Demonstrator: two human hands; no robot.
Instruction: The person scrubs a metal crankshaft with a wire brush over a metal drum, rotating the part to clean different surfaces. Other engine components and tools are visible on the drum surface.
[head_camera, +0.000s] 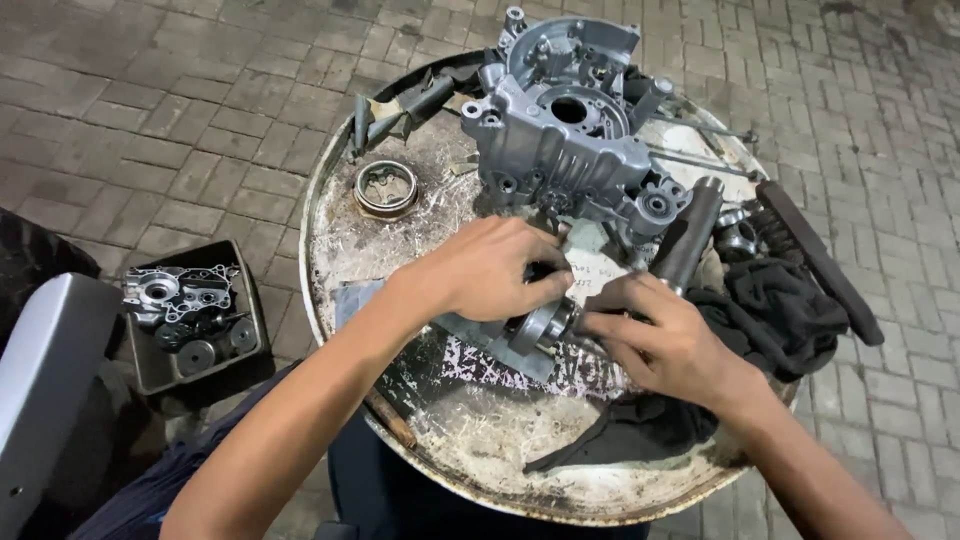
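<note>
Both hands meet over a round metal gear-and-shaft part (543, 327) lying on a grey sheet at the middle of a round drum top (480, 450). My left hand (487, 270) grips the part from above and the left. My right hand (655, 335) pinches its right end with the fingertips. Just behind the hands stands a large grey engine crankcase (565, 130).
A metal ring-shaped part (386, 188) lies at the drum's left. A dark cylinder (690, 235), black cloth (780, 310) and a long black bar (818, 260) sit at the right. A black tray (195, 315) with engine parts rests on the brick paving to the left.
</note>
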